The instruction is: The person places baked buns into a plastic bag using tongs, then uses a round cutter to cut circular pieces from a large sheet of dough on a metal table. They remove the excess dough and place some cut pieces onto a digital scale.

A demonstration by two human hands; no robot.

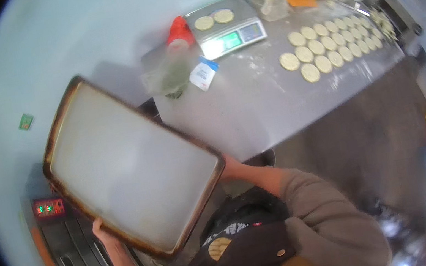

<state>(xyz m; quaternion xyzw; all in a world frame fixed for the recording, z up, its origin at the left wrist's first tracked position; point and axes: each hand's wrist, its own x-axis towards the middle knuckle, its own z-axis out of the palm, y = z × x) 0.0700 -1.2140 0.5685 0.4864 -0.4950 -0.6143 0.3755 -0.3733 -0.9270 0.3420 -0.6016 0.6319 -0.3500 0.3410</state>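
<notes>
I hold a large rectangular baking tray [128, 157], tilted in front of me at the left. Its inside is pale grey and bare, and its rim is browned. My left hand [103, 230] is closed on the tray's near left edge, thumb showing on the rim. At the right-hand corner my right hand [231, 168] grips the tray, its fingers mostly hidden behind it. Beyond the tray, rows of flat round dough pieces [316, 48] lie on the metal table [236, 104], apart from both hands.
A digital scale [234, 37] carries two dough rounds [214, 19]. Beside it are a red bag [179, 31], a clear plastic bag [175, 75] and a white-and-blue packet [204, 73]. A machine [396, 6] stands far right. At lower left is a metal appliance [79, 254] with a lit display [49, 207].
</notes>
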